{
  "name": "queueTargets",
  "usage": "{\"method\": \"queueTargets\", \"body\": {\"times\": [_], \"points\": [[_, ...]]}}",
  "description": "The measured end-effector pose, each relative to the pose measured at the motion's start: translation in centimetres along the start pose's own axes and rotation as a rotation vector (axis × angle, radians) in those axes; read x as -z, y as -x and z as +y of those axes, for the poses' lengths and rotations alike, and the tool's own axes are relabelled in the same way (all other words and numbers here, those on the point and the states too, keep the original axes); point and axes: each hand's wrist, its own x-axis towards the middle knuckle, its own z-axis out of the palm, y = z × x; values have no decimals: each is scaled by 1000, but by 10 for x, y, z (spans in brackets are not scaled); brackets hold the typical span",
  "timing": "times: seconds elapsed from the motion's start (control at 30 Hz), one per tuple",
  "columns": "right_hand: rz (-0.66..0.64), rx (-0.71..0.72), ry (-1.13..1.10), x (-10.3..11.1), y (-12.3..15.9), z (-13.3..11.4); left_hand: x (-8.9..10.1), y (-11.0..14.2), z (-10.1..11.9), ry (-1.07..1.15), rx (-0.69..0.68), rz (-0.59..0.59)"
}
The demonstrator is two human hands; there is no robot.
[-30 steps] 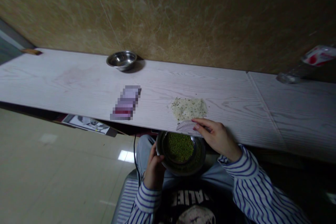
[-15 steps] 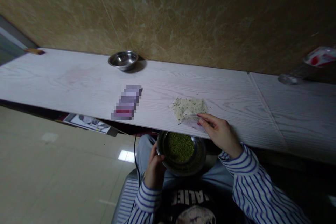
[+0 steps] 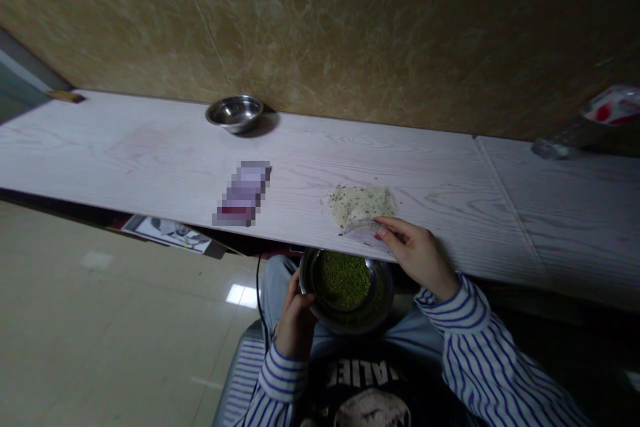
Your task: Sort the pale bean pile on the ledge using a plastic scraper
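At table edge, right hand pinching translucent sheet; left hand gripping steel bowl.

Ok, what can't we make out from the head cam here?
Head view, the only one:
- Rectangular item on the white board: pixelated, unreadable.
- Red-and-white packet: cut off by the right edge, blurred.
- Pale sheet: partly covered by the right hand.
- Steel bowl: rim section hidden by the left hand.
- Specks in the pale pile: too small to identify.
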Motion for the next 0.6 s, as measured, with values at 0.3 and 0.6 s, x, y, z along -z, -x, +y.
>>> {"method": "queueTargets", "body": {"times": [0.3, 0.6], "points": [[-21, 22, 8, -3, -7, -5, 1, -1, -1, 16, -35, -32], [-15, 38, 0, -5, -4, -4, 8, -2, 3, -26, -59, -30]]}}
